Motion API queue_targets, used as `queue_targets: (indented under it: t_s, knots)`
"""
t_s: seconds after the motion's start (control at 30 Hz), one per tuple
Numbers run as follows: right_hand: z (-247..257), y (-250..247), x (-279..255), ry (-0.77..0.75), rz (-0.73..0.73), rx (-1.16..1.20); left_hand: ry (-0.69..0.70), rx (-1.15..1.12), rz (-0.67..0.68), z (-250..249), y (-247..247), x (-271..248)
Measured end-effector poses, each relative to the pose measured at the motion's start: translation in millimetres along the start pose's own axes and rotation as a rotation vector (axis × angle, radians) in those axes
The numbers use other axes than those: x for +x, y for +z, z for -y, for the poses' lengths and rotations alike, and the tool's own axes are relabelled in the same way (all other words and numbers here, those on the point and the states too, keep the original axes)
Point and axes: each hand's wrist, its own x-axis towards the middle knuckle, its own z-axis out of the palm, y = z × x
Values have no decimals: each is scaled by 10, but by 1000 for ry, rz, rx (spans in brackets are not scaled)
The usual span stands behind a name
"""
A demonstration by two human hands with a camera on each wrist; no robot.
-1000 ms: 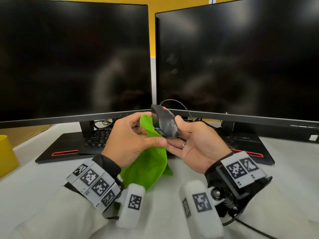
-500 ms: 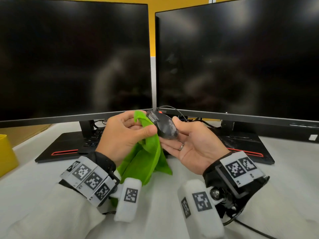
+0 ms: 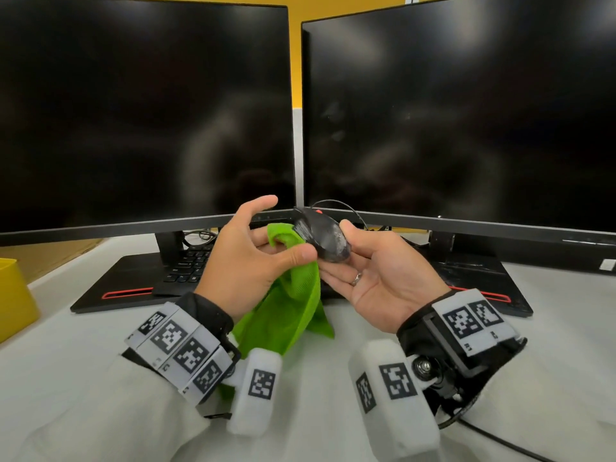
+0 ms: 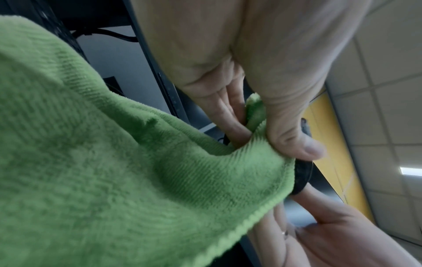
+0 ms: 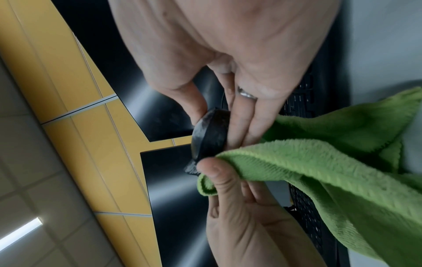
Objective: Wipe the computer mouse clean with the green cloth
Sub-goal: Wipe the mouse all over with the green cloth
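Observation:
A black corded computer mouse (image 3: 325, 236) with a smeared, dusty shell is held above the desk, between the thumb and fingers of my right hand (image 3: 336, 251). The green cloth (image 3: 283, 315) hangs down from my left hand (image 3: 283, 241), whose thumb and fingers pinch its top edge against the mouse's left side. The left index finger is lifted free. In the left wrist view the cloth (image 4: 114, 171) fills the frame and the thumb presses it on the mouse (image 4: 301, 180). In the right wrist view the mouse (image 5: 210, 135) sits between thumb and ringed fingers, with the cloth (image 5: 319, 162) at its lower edge.
Two dark monitors (image 3: 143, 111) (image 3: 460, 111) stand close behind the hands. A black keyboard (image 3: 186, 271) lies under them on a black desk mat (image 3: 110, 288). A yellow box (image 3: 13, 295) sits at the left edge. The mouse cable (image 3: 336, 205) loops back toward the monitors.
The left hand slid the cloth up and along the mouse's left side, and its index finger lifted. The right hand tilted the mouse from upright to lying more level.

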Motion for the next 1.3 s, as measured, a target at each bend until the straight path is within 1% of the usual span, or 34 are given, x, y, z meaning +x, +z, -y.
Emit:
queue_targets:
  t_s: [0.1,0.23,0.33,0.4,0.5,0.57,0.67,0.73,0.8,0.9,1.03,1.1,1.17,1.23,1.27,1.3]
  knots:
    - [30,-1,-29,-7,35,-23,13,-37,-58,15,-59,42]
    - [21,-13,-33,-62,64,-89,1,-124,-165,90,-125,101]
    - [32,-42,-28,-88,67,-183,16,-100,-229,144,-166,159]
    - [30,-45,-23,-96,66,-237,15,-57,-174,193,-195,202]
    - [11,-44,-6,-119,60,-276,-36,47,-87,180,-156,185]
    - [4,-52,-1,-144,61,-295,-76,27,-14,99,-95,136]
    - [4,-48,-15,-172,64,-319,-145,-67,136,-1,9,56]
    - [-16,-42,-30,-185,75,-354,-147,-93,200,1,31,19]
    - [-47,-28,-47,-201,91,-402,-127,-56,241,65,27,8]
    - [-52,5,-81,-221,84,-481,-150,-94,209,88,26,9]
    - [16,-9,-77,-289,-61,-670,-169,-275,112,27,-1,55]
    - [28,-29,-42,-328,-109,-726,-183,-343,91,-31,-33,80]
    - [-11,-30,-13,-310,-71,-770,-221,-411,86,-85,-46,92]
    - [-80,-23,6,-238,-6,-785,-277,-470,101,-125,-29,87]
    - [-107,-12,9,-213,8,-789,-299,-485,114,-136,-23,82]
    - [-126,-16,15,-207,-8,-795,-317,-488,130,-142,-23,76]
